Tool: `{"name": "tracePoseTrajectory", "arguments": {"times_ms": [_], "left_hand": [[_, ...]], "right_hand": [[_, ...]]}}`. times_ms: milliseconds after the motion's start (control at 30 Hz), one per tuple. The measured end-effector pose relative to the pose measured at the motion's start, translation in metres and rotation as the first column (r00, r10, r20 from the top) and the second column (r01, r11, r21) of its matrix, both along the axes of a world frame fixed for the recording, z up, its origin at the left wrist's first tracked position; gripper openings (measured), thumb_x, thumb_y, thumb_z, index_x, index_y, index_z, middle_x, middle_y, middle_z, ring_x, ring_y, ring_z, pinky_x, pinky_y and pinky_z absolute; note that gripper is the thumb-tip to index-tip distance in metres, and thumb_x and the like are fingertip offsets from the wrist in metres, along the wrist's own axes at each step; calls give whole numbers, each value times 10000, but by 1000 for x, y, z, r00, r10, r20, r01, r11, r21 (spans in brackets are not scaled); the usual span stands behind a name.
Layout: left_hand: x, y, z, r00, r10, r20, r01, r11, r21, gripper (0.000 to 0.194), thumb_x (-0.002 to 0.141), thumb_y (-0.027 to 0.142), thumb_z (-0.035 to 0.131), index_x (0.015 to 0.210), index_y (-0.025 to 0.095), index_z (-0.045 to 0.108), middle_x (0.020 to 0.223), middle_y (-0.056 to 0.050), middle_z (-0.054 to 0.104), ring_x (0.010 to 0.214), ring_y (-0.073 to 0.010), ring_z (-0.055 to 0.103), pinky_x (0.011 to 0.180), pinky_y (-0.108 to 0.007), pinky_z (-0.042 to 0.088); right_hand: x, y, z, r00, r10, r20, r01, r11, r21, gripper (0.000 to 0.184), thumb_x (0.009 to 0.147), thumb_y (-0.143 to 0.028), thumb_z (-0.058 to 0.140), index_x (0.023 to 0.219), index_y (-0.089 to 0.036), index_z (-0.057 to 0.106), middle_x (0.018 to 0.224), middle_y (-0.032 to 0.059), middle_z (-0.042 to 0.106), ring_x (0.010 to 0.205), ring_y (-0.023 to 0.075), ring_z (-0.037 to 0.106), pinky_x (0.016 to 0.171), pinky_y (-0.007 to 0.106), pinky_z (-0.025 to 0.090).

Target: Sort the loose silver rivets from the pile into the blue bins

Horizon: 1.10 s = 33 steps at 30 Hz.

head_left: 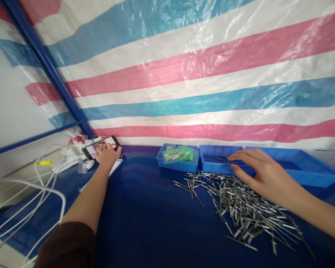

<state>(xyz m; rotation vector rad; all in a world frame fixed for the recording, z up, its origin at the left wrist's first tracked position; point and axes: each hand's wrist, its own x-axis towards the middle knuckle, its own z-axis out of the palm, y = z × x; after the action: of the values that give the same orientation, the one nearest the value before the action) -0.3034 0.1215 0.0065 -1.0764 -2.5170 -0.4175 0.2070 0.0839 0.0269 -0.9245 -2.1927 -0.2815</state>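
Silvery metal blind rivets (245,204), a loose heap pointing every which way, on a dark blue table (145,216); heap lies at 4 o'clock from the middle of the view. Its stragglers fan out toward 10 o'clock and 5 o'clock.

Three blue plastic bins stand in a row beyond the heap. Taken from the heap's centre: small left bin (177,165) at 10 o'clock, holding a clear plastic bag (178,153) of green and whitish pieces; middle bin (210,152) at 11 o'clock, a few thin rods on its floor; long right bin (318,176) at 2 o'clock.

Right hand (264,176): comes in from 4 o'clock, over the heap's far side, fingertips at the middle bin. Thumb and fingers slightly parted. A thin rod shows by the fingertips; cannot tell whether it is gripped.

Left hand (107,154): at 9 o'clock from the heap, fingers spread loosely over the lit screen of a tilted smartphone (111,140), touching it; no closed grasp seen. Second smartphone (115,166) at 5 o'clock from the first, partly hidden by the forearm. Dark sleeve (69,245) at 7 o'clock in the view.

White cables (63,201) at 8 o'clock. Red-white-blue striped tarpaulin (184,74) at 12 o'clock; blue post (48,67) at 10 o'clock.
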Motion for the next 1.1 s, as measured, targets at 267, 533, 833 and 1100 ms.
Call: {"name": "tracePoseTrajectory", "arguments": {"times_ms": [267,533,833,1100], "left_hand": [[27,-1,23,998,32,-56,-20,981,194,572,836,454,386,1204,25,476,1233,-289,489,1176,-414,377,906,-543,307],[157,-25,79,828,-487,-278,560,696,449,345,865,363,409,1118,138,475,1143,-134,518,1072,-278,457,909,-408,341],[250,-81,28,78,-965,-250,987,40,153,140,858,159,424,925,164,547,905,-44,624,859,-161,529,812,-313,383],[263,-88,7,13,-993,-116,996,23,-84,192,863,219,451,917,195,633,860,-33,636,812,-178,496,719,-327,342]], "right_hand": [[-5,-4,-4,999,26,40,-25,1000,-8,196,863,-369,466,963,-291,615,948,57,665,876,258,601,796,438,457],[-15,-18,-8,998,56,13,-56,998,-30,181,854,-349,491,910,-277,648,937,69,666,892,249,601,784,407,472],[-25,-46,-14,991,116,63,-109,988,-112,153,854,-184,494,897,-173,640,893,83,642,832,198,565,751,356,451],[-42,-45,-11,977,70,201,-20,969,-244,176,852,-266,535,770,-173,662,769,65,598,778,196,523,725,339,418]]}}
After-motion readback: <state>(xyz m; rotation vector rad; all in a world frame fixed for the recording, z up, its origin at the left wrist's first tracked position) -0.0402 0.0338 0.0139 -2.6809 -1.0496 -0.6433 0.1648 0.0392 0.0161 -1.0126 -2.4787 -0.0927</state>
